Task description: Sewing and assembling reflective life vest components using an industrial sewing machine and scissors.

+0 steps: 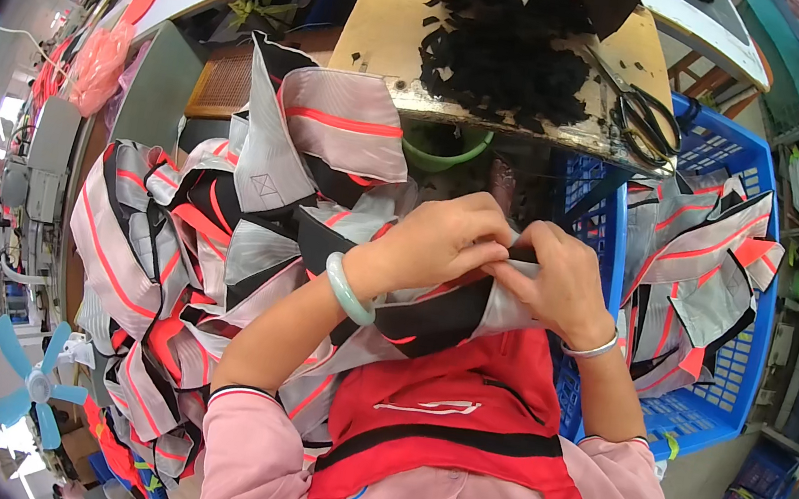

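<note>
My left hand (441,240), with a pale green bangle at its wrist, and my right hand (562,283), with a silver bangle, meet above my lap. Both are closed with fingertips pinched on a grey and black sewn fabric piece (446,316) with red trim. The piece lies across the red apron (452,388), its upper edge partly hidden behind my fingers. To the left, a large heap of similar grey, black and red-striped fabric pieces (140,266) reaches up against my left forearm.
A blue plastic crate (753,326) at the right holds more striped pieces. Ahead, the worn wooden board (384,25) carries black scraps (505,62) and black-handled scissors (644,120) near its edge. Beneath it sits a green basin (447,160). A blue fan (40,389) stands at far left.
</note>
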Available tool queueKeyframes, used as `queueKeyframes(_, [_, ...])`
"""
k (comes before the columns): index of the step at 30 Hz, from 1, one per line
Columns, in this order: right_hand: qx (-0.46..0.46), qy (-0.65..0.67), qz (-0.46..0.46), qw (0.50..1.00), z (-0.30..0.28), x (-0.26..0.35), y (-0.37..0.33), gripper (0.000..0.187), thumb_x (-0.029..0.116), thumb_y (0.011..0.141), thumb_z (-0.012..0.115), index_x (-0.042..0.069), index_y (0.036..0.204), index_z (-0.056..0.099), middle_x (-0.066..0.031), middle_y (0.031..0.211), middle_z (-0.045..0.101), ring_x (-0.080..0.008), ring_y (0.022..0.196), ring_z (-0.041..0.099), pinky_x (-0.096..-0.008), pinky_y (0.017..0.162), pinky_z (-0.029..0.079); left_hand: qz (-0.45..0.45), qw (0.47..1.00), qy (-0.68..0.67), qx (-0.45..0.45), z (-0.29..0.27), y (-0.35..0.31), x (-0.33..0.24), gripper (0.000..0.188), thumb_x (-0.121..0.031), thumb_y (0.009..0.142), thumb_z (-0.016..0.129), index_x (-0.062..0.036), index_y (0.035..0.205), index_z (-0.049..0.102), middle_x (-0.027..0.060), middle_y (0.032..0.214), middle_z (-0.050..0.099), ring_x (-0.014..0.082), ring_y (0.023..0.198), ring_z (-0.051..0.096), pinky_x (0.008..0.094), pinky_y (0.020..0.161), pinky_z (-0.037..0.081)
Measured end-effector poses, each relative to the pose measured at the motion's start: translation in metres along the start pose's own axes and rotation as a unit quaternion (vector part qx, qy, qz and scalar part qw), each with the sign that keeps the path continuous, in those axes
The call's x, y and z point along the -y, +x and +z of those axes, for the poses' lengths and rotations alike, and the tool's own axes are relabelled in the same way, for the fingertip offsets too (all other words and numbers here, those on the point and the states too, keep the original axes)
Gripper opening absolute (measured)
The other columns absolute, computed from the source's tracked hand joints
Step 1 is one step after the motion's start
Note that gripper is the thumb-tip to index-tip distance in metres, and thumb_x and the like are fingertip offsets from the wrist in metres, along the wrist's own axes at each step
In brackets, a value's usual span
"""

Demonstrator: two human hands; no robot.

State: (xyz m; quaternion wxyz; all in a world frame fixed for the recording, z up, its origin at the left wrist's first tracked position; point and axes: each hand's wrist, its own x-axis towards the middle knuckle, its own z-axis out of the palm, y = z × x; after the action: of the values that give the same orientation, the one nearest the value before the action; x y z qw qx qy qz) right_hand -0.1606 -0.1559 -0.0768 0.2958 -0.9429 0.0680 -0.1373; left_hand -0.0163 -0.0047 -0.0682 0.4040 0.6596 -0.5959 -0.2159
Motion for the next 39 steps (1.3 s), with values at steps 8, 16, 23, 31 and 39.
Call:
queueKeyframes(8, [0.035,0.274,0.032,0.961,-0.02,0.007,0.007,0.013,0.011,0.079,0.072,0.001,0.081,0.065,-0.0078,0.073,0.062,-0.0167,0.063,0.059,-0.0285,0.058,0.045,0.054,0.989,0.131,-0.032,0.017,0.0,0.011,0.04,-0.003,0.077,0.065,-0.0042,0.117,0.061,0.0174,0.126,0.057,0.0352,0.111,0.058,0.0393,0.094,0.047])
queueKeyframes(16, [0.061,0.372,0.063,0.924,-0.054,0.002,0.049,0.016,0.012,0.08,0.065,-0.002,0.088,0.063,-0.0007,0.078,0.059,-0.0069,0.075,0.053,-0.0229,0.068,0.044,-0.035,0.993,-0.098,0.047,-0.049,0.023,-0.013,0.03,0.0,0.08,0.053,0.0009,0.107,0.064,0.0118,0.099,0.064,0.0224,0.093,0.063,0.0319,0.08,0.05])
queueKeyframes(23, [-0.019,0.29,0.021,0.957,-0.06,-0.006,0.076,0.016,0.012,0.078,0.065,0.0,0.087,0.063,-0.0033,0.077,0.059,-0.0094,0.073,0.054,-0.0238,0.065,0.043,-0.124,0.99,-0.066,-0.027,-0.07,0.034,-0.03,0.023,-0.014,0.086,0.059,0.0017,0.103,0.062,0.0053,0.086,0.065,0.0145,0.077,0.059,0.0286,0.07,0.047])
queueKeyframes(31, [0.026,0.333,-0.138,0.932,-0.068,0.007,0.071,0.01,0.008,0.075,0.065,0.001,0.082,0.063,-0.003,0.073,0.057,-0.0135,0.068,0.053,-0.0264,0.06,0.039,-0.145,0.939,-0.237,0.203,-0.073,0.059,-0.022,0.033,-0.03,0.098,0.045,-0.0003,0.101,0.06,0.0013,0.091,0.057,0.01,0.086,0.051,0.0232,0.077,0.042])
queueKeyframes(39, [0.012,0.279,-0.013,0.96,-0.081,-0.006,0.082,0.019,0.014,0.077,0.065,-0.002,0.086,0.064,-0.0099,0.079,0.064,-0.0172,0.074,0.062,-0.0298,0.069,0.049,-0.21,0.922,-0.309,0.1,-0.096,0.058,-0.016,0.041,-0.033,0.081,0.075,0.0001,0.102,0.064,0.001,0.09,0.063,0.0064,0.08,0.056,0.0208,0.069,0.044])
